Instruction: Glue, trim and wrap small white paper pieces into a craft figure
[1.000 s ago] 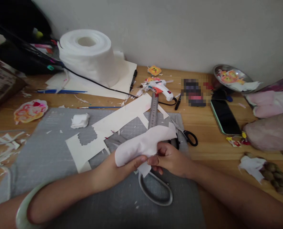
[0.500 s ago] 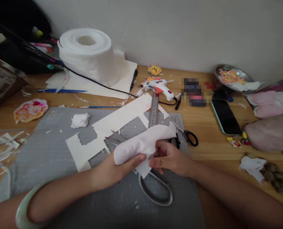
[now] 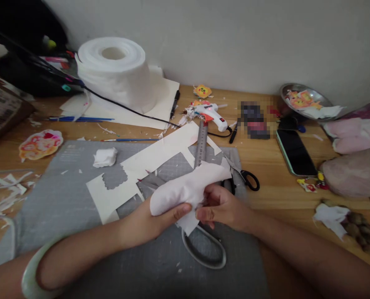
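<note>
Dark-screened phone (image 3: 297, 153), metal bowl (image 3: 315, 94) behind it; cardboard box (image 3: 3, 111), far left

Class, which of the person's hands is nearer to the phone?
Right. The right hand is at the edge of the white piece, left of the phone and closer to the camera; the left hand, holding that piece, is farther left.

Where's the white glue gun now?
In the head view, the glue gun lies right of centre on the brown wooden table, at the far end of the grey metal ruler.
</note>
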`<state>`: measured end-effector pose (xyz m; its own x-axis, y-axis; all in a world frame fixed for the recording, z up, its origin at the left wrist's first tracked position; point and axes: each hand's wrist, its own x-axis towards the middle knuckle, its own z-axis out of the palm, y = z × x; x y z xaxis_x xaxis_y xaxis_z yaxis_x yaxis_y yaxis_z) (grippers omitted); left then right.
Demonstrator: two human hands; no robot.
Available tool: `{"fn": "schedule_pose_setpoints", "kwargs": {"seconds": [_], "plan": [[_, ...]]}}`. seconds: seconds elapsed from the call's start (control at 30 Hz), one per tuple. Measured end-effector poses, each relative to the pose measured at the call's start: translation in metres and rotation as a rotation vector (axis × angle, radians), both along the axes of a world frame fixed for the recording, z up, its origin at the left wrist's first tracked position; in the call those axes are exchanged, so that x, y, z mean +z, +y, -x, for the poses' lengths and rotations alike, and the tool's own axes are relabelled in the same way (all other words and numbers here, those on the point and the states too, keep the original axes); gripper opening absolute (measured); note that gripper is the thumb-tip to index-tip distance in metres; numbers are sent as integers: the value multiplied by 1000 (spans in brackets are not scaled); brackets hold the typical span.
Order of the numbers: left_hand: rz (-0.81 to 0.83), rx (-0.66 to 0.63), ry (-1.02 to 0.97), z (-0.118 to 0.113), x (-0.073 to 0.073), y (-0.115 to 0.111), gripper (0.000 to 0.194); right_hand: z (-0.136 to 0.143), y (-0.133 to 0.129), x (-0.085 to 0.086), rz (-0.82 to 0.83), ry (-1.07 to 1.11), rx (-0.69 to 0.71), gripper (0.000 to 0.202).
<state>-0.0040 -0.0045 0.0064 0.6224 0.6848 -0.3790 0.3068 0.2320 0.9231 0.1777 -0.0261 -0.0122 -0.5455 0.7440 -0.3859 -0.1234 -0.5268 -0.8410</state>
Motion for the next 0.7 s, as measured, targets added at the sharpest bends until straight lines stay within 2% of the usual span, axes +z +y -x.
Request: {"fn": "schedule_pose_setpoints", "kwargs": {"seconds": [0.17, 0.27, 0.5, 0.7], "plan": [[-150, -42, 5, 4, -10, -1, 37, 2, -3, 0, -73, -88, 65, 37], [-131, -80, -9, 6, -8, 0, 35, 0, -4, -2, -93, -25, 96, 37], [5, 2, 11, 3, -2, 0, 32, 1, -1, 2, -8, 44, 23, 37], [-26, 41, -5, 0, -4, -1, 29, 3, 0, 4, -21, -6, -8, 34]]}}
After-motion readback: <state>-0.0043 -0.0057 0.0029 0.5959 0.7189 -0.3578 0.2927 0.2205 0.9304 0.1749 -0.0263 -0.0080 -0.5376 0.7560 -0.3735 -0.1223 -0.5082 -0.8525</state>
